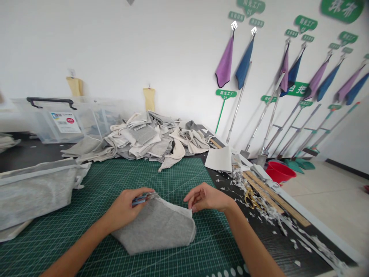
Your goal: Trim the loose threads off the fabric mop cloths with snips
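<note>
A grey fabric piece with a whitish upper edge lies on the green cutting mat in front of me. My left hand is closed at its upper left, around small blue thread snips, the tips along the fabric edge. The palm hides part of the snips. My right hand pinches the white edge at the fabric's right corner, fingers bent. To the left lies a stack of grey fabric pieces.
A heap of grey and cream fabric lies behind the mat, beside a clear plastic box. Right of the mat are white scraps, gold-handled scissors, wooden strips and a white sheet. A red bucket stands beyond the table edge.
</note>
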`<state>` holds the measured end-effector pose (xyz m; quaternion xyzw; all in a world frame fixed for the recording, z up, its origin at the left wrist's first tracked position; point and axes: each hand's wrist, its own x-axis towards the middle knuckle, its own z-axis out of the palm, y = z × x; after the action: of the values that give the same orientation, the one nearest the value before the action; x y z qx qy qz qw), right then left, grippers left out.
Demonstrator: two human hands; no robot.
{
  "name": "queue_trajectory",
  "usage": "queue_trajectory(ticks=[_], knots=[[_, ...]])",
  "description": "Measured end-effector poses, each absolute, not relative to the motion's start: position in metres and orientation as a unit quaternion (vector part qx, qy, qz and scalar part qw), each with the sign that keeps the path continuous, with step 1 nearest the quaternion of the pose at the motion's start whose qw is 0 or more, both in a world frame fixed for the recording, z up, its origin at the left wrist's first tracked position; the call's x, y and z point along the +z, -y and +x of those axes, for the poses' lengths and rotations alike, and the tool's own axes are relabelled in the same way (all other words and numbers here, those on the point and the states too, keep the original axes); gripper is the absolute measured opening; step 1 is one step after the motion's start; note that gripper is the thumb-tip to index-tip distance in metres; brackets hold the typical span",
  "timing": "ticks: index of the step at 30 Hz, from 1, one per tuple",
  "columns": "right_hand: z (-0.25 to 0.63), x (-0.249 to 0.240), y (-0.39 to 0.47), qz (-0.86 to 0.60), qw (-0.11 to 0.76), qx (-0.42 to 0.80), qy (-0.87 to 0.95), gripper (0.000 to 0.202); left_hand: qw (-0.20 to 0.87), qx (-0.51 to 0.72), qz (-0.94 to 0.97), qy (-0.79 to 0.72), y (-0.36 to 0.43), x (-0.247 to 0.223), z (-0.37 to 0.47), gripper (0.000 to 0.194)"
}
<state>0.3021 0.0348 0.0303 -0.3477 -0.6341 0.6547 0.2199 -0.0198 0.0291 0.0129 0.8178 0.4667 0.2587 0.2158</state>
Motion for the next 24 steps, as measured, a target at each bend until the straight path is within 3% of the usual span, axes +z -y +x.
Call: queue_trajectory(ticks=[13,24], knots=[[0.308,0.025,-0.005,-0.444,0.329,0.531,0.643,0.024,0.219,0.275,0.813,-0.464,-0.003,0.037,0.015,0.029],[0.306,0.011,0.000,-0.447,0.424,0.493,0.615,0.022,0.091,0.101,0.896,-0.422,0.009,0.065,0.079,0.041]])
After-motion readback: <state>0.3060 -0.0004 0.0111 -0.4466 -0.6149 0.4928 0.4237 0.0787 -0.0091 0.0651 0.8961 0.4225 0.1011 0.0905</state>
